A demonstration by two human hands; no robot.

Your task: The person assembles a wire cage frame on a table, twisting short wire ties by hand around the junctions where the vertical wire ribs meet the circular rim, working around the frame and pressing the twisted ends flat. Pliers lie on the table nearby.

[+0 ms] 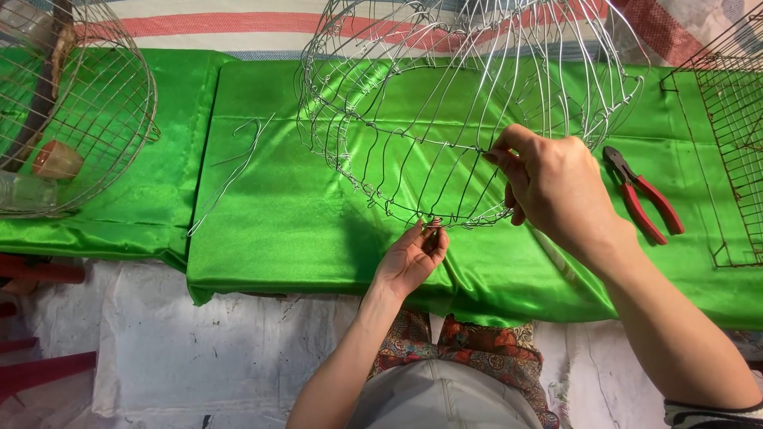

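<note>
A round wire basket frame (373, 119) of thin silver wires lies tilted over the bright green cloth (278, 214). My left hand (413, 258) reaches up from below and pinches the basket's lower rim ring at its nearest point. My right hand (552, 187) grips one of the inner wires near the middle ring, fingers closed around it. Both hands touch the same frame, the right one higher and to the right.
Red-handled pliers (644, 195) lie on the cloth right of my right hand. A finished wire basket (95, 111) stands at the left with a cup inside. Loose bent wires (234, 167) lie between them. A flat wire grid (735, 135) sits at the right edge.
</note>
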